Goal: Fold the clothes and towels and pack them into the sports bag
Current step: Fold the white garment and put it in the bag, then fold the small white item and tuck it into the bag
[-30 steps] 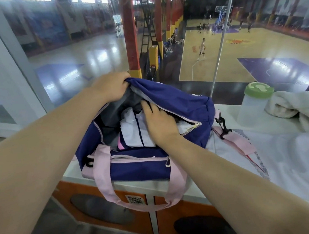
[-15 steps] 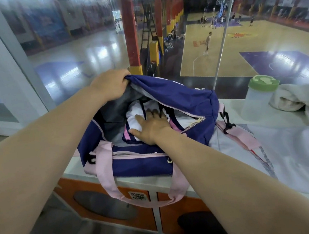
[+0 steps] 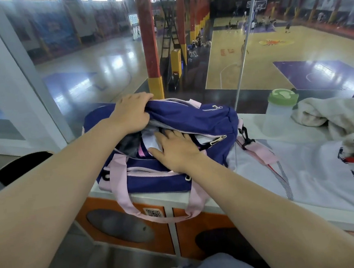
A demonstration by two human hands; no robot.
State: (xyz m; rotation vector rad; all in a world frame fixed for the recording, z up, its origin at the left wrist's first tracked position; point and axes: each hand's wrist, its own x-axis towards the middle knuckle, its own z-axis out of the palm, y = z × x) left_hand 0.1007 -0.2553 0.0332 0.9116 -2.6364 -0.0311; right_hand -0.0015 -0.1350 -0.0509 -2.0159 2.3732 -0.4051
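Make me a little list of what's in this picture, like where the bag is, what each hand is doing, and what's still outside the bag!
bag: purple sports bag with pink straps, on the white counter, top open
left hand: grips the bag's top edge, holding it open
right hand: flat, pressing the folded white clothing inside the bag
still outside: white garment spread on the counter, cream towel bunched up
also there: bottle with a green lid, beside the towel

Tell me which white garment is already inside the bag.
The pink-striped white garment under the right hand in the sports bag; the other white garment lies outside.
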